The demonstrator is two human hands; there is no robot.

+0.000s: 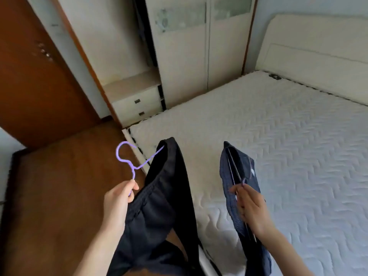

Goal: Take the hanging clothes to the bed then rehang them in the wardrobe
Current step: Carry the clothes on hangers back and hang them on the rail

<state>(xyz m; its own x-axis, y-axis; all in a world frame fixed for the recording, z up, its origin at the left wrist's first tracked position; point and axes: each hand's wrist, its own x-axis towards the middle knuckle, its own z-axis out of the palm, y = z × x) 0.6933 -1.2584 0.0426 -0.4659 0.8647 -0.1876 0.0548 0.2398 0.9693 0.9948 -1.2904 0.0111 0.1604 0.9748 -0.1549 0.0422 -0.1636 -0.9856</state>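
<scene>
Room lies open over the mattress [278, 148], hemmed by the wardrobe [185, 60] along its far side, the headboard [318, 48] at its right end, and a black garment [165, 196] and a blue garment [229, 172] hanging over its near edge.

Matt dark cloth garment [159, 196]; quilted mattress [278, 136]; glossy wood floor [59, 196], perhaps laminate

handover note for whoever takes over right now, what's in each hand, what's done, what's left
The left grip holds the purple hanger with the black garment on it, at the bed's corner.
The right grip holds the second hanger with the navy garment, over the bed.
Done: both are at the bed, neither laid down.
Left: set them down, then rehang them in the wardrobe.
</scene>
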